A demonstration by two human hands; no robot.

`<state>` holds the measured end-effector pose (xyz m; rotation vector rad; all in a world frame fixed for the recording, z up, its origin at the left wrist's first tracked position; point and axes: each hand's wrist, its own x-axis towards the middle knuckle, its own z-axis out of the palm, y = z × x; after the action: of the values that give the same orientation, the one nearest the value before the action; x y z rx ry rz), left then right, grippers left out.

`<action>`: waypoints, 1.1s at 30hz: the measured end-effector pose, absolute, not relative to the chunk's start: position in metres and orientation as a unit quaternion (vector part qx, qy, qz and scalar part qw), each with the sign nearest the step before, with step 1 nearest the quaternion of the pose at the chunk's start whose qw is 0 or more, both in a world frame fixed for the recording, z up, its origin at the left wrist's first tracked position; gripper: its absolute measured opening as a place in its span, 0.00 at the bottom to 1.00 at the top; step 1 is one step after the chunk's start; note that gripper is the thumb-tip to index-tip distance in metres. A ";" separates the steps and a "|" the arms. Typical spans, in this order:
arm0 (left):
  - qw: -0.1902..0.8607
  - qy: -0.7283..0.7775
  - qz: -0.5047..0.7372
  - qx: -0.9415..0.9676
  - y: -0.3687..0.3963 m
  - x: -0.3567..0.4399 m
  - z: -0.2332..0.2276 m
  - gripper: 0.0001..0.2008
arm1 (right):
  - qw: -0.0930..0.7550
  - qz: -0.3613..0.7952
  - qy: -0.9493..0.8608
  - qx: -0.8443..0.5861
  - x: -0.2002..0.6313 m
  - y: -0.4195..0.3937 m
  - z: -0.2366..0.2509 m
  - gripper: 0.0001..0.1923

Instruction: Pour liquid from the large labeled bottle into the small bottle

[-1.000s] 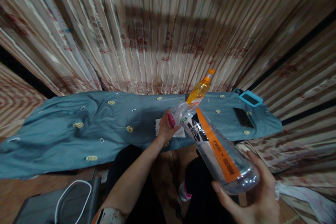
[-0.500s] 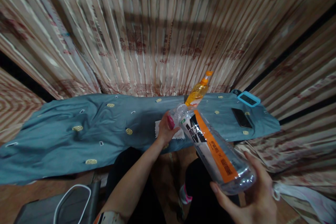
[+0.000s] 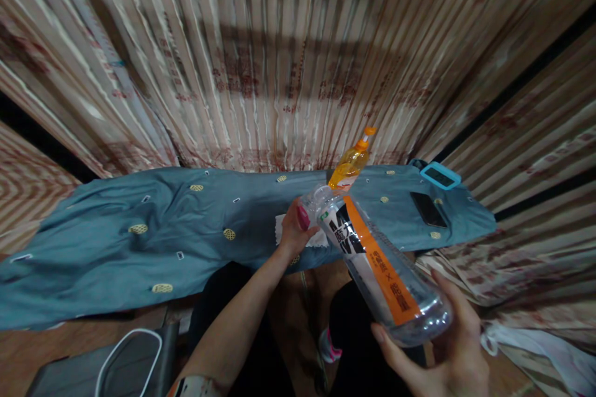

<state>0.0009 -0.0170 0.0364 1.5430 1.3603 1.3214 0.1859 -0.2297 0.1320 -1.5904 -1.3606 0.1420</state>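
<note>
My right hand (image 3: 447, 347) grips the base of a large clear plastic drink bottle (image 3: 386, 267) with an orange, white and black label. The bottle slants, its neck pointing up and left. My left hand (image 3: 295, 232) is closed at the neck end, round a small see-through thing with a dark pink part (image 3: 303, 217) whose kind I cannot make out. It meets or overlaps the bottle's mouth. Below the left hand, a white cloth or tissue (image 3: 319, 239) lies on the blue-green covering. Just behind the bottle's neck stands a pump bottle of yellow liquid (image 3: 349, 167) with an orange top.
A dark phone (image 3: 427, 209) and a light-blue framed digital clock (image 3: 441, 176) lie to the right on the blue-green patterned cloth (image 3: 116, 260). Pleated curtains (image 3: 288, 62) enclose the back and sides. At lower left, a white cable loop (image 3: 130, 347) rests on a grey case.
Both hands and the bottle hold nearly the same place. The bottle's base has shifted very slightly left.
</note>
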 end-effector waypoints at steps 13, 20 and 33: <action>0.344 0.524 0.516 0.584 -0.018 0.002 0.037 0.40 | 0.508 0.049 -0.549 -0.662 0.185 -0.228 0.132 0.53; 0.345 0.514 0.515 0.592 -0.016 0.000 0.035 0.38 | 0.494 0.028 -0.561 -0.664 0.189 -0.230 0.128 0.52; 0.329 0.517 0.516 0.599 -0.017 0.000 0.039 0.36 | 0.455 -0.025 -0.640 -0.619 0.204 -0.227 0.125 0.54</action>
<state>0.0001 -0.0173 0.0385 1.5662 1.3534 1.3495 0.2040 -0.2265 0.1246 -1.5268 -1.5787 -0.0606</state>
